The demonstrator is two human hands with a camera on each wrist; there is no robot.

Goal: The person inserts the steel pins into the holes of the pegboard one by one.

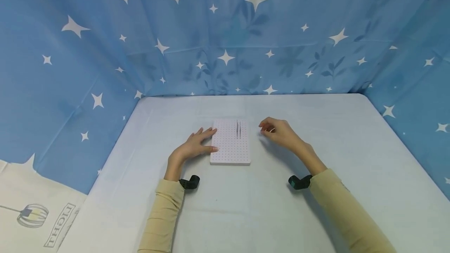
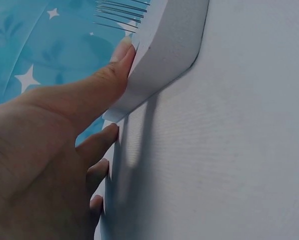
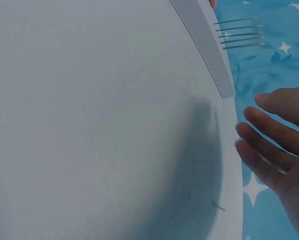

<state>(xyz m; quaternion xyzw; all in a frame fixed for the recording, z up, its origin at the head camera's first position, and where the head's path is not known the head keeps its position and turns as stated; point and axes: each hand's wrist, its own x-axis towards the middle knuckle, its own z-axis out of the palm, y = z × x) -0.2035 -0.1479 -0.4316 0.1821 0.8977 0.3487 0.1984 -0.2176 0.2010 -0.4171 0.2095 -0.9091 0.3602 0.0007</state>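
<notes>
A white rectangular board (image 1: 225, 155) with a grid of small dots lies on the table. Several thin metal needles (image 3: 242, 35) stand upright in it, side by side, towards its far right part. My left hand (image 1: 192, 146) rests at the board's left side, thumb and fingertips touching its edge, the fingers spread. In the left wrist view the thumb (image 2: 102, 87) lies against the board's edge near the needles. To the right of the board, my right hand (image 1: 279, 132) hovers above the table with loosely bent fingers. The right wrist view shows nothing between its fingers and thumb.
The white table (image 1: 239, 214) has rounded far corners. Small dark slivers (image 3: 218, 206) lie on it beneath my right hand. A blue curtain (image 1: 197, 22) with white stars hangs behind and at both sides. Black wrist cameras (image 1: 300, 182) sit at both cuffs.
</notes>
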